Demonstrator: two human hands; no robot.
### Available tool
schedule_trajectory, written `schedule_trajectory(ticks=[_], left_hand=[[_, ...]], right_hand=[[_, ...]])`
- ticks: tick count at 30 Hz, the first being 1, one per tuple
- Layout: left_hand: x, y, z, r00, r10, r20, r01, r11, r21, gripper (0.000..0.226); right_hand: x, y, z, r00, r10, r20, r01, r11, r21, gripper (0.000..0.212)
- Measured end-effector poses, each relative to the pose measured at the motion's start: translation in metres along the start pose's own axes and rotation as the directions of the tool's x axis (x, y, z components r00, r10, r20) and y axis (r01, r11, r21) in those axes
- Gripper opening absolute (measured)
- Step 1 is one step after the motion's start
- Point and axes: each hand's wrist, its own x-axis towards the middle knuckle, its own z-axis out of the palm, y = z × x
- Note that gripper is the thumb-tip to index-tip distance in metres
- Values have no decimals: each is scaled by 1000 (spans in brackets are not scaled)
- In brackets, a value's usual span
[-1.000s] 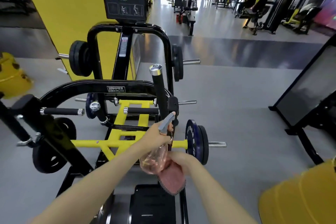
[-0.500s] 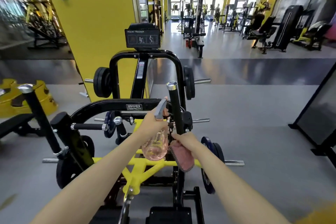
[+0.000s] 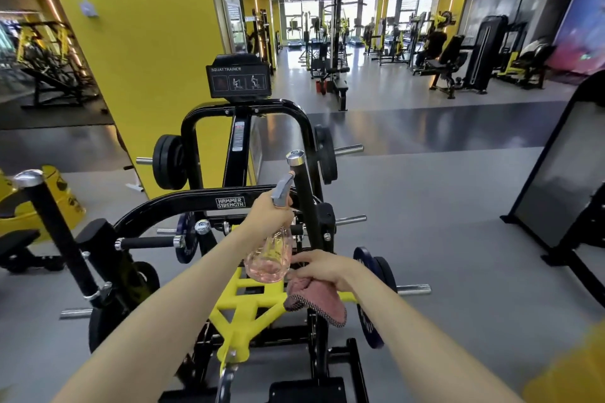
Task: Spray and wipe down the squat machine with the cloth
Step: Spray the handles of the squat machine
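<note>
1 black-and-yellow squat machine (image 3: 196, 203) stands before you, its upright handle post (image 3: 306, 206) near the middle. Your left hand (image 3: 270, 217) grips the pink spray bottle (image 3: 270, 258), nozzle just beside that post. Your right hand (image 3: 322, 268) clutches the pink cloth (image 3: 319, 299) just beside the bottle's base.

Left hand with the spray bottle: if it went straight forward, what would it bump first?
Probably the black upright post, just beyond the spray bottle that the left hand grips. Depth is unclear, so it might slip past.
</note>
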Motion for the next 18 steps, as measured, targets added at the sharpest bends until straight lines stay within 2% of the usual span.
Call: schedule_trajectory(ticks=[3,10,12,16,18], left_hand=[[1,-8,3,999,-34,-17,34,999,28,16],[-12,-33,30,989,-94,117,89,995,43,21],[-15,-48,41,981,-143,131,138,989,47,20],[-18,-77,62,966,-199,167,182,977,108,34],[-18,-90,72,950,-229,212,202,969,140,31]], right_hand=[[1,5,2,1000,26,-11,-26,1000,3,50],[0,34,6,993,86,-76,-85,996,17,47],[-4,44,6,990,102,-94,-97,993,61,44],[-9,61,7,981,146,-130,-119,973,199,37],[-7,73,7,973,183,-143,-143,956,256,30]])
